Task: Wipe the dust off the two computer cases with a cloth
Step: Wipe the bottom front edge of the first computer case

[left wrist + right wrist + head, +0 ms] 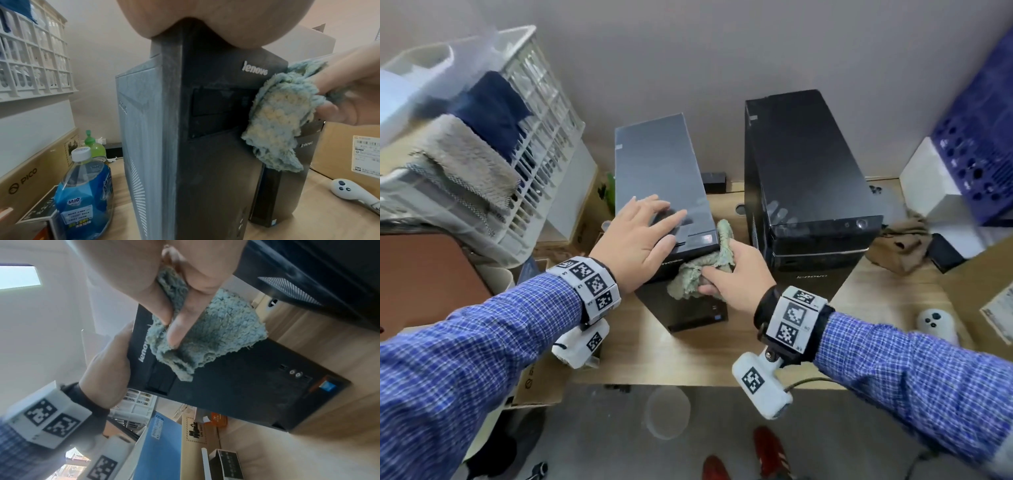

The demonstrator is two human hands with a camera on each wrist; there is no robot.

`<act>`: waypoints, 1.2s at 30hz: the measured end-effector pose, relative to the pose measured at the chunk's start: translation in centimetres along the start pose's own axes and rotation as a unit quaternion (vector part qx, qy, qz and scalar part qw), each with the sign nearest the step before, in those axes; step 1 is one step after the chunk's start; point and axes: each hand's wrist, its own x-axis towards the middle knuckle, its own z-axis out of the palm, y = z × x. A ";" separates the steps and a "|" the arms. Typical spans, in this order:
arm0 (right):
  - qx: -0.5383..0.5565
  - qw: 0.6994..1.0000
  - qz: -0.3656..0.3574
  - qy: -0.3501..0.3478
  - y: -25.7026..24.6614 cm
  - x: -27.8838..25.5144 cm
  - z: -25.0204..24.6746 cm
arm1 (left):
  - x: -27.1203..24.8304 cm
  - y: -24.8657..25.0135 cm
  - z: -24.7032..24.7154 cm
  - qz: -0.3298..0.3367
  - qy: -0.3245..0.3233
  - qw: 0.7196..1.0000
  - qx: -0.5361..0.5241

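Two black computer cases stand on the wooden desk: a slim case (661, 171) on the left and a wider case (808, 164) on the right. My left hand (643, 236) lies flat on the slim case's top near its front edge, fingers straight. My right hand (736, 274) grips a pale green fluffy cloth (702, 270) and presses it against the upper right of the slim case's front panel (216, 113), beside its logo. In the right wrist view the cloth (216, 331) is pinched between thumb and fingers over the front panel (236, 386).
A white crate (541, 144) draped with towels stands at the left. A brown rag (904, 240) and a white controller (935, 323) lie right of the wider case. Bottles (86, 191) stand left of the slim case, cardboard boxes (349, 146) at the right.
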 end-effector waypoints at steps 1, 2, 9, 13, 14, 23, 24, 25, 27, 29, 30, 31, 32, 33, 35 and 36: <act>-0.004 1.000 -0.002 0.003 0.0 -0.1 0.1 | 0.0 -0.1 0.1 -0.001 -0.002 1.000 -0.003; -0.005 1.000 -0.004 0.003 -0.2 0.0 0.2 | -0.1 -0.2 0.2 -0.003 -0.003 1.000 -0.005; -0.054 0.998 0.015 -0.010 0.6 1.1 -0.3 | 0.0 -0.7 0.8 0.011 0.023 1.000 -0.007; -0.144 0.985 0.093 -0.026 4.5 2.8 -1.2 | 0.0 -0.6 0.8 0.009 0.028 0.999 -0.014; -0.196 0.972 0.125 -0.033 5.5 3.0 -1.3 | 0.1 -0.5 0.8 0.007 0.026 0.999 -0.016; -0.205 0.970 0.133 -0.019 8.2 3.5 -1.3 | 0.1 -0.3 0.3 -0.001 0.013 1.000 -0.016; -0.168 0.979 0.110 -0.015 6.4 3.0 -1.0 | 0.2 -0.3 0.3 -0.001 0.014 1.000 -0.016; -0.130 0.987 0.090 -0.012 5.0 2.7 -1.1 | 0.2 -0.3 0.4 -0.002 0.017 1.000 -0.016; -0.073 0.996 0.045 -0.024 2.2 1.8 -0.7 | 0.1 -0.4 0.4 0.001 0.026 0.999 -0.020; -0.049 0.998 0.024 -0.012 0.7 1.0 -0.3 | 0.0 -0.3 0.3 0.004 0.035 0.999 -0.025; -0.053 0.998 0.017 0.002 1.0 0.9 -0.1 | 0.0 -0.2 0.3 0.002 0.038 0.999 -0.027; -0.055 0.998 0.022 0.015 1.5 0.7 0.3 | -0.1 -0.2 0.3 0.002 0.041 0.999 -0.027; -0.047 0.997 0.045 0.028 2.4 0.8 0.7 | 0.0 -0.2 0.4 0.004 0.044 0.999 -0.028; -0.022 0.995 0.093 0.041 3.8 1.4 1.1 | 0.0 -0.2 0.5 0.005 0.049 0.998 -0.027; 0.064 0.972 0.206 0.093 7.5 3.2 1.5 | 0.0 -0.2 0.6 0.006 0.056 0.998 -0.026; 0.086 0.958 0.249 0.114 9.7 4.4 1.6 | 0.0 -0.2 0.7 0.005 0.059 0.998 -0.026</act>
